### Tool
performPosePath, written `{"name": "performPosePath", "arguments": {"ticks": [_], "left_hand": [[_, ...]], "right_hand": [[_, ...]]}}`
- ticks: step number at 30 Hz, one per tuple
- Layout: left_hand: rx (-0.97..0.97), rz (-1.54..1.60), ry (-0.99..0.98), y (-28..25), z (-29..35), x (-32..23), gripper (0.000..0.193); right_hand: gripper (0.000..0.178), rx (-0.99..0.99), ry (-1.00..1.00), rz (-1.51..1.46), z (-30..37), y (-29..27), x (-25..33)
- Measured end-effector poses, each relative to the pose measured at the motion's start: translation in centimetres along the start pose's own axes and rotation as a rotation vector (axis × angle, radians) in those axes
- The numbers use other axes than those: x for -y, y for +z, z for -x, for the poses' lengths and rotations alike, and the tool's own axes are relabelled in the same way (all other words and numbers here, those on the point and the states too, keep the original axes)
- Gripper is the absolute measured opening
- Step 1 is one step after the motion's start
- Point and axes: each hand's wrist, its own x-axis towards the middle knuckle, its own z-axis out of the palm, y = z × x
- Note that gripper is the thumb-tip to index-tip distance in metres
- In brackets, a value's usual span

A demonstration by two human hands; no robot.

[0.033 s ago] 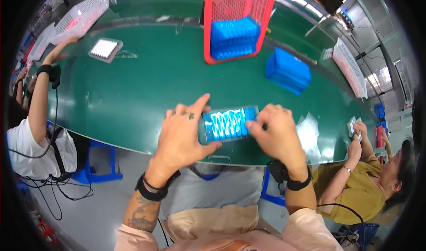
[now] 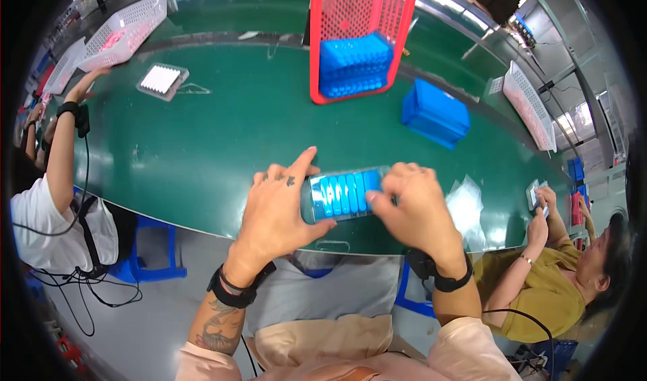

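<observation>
A clear shallow plastic tray (image 2: 347,214) lies on the green table in front of me, with several glossy blue strip-like pieces (image 2: 342,191) side by side in it. My left hand (image 2: 273,202) is spread around the tray's left end, thumb by the near corner and forefinger stretched past the far one. At the right end my right hand (image 2: 412,199) is curled, its thumb pressed on the last blue piece and its fingers bent by the tray's far right corner. Those fingers partly hide that end.
A red basket (image 2: 315,44) holding blue trays (image 2: 357,61) stands ahead. Right of it sits a blue bin (image 2: 437,115); clear plastic sheets (image 2: 465,209) lie nearer. A tray of white pieces (image 2: 162,81) is far left. People work on both sides.
My right thumb has shifted slightly left over the blue pieces. The view has tilted a little, so the basket and bin appear slightly lower. My left hand keeps its place by the tray.
</observation>
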Motion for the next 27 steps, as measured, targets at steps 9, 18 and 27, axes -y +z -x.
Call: {"name": "performPosePath", "arguments": {"ticks": [9, 18, 27], "left_hand": [[0.026, 0.013, -0.011, -0.5, -0.1, -0.3, 0.076], [-0.017, -0.009, 0.022, -0.3, 0.2, -0.2, 0.074], [0.012, -0.012, -0.017, -0.7, 0.5, 0.1, 0.074]], "right_hand": [[0.032, -0.251, -0.148, -0.674, -12.4, -12.2, 2.0], [0.034, 0.063, 0.325, -0.042, -20.3, -6.4, -6.3], [0.072, 0.281, -0.162, 0.141, -13.3, -5.4, 0.2]]}}
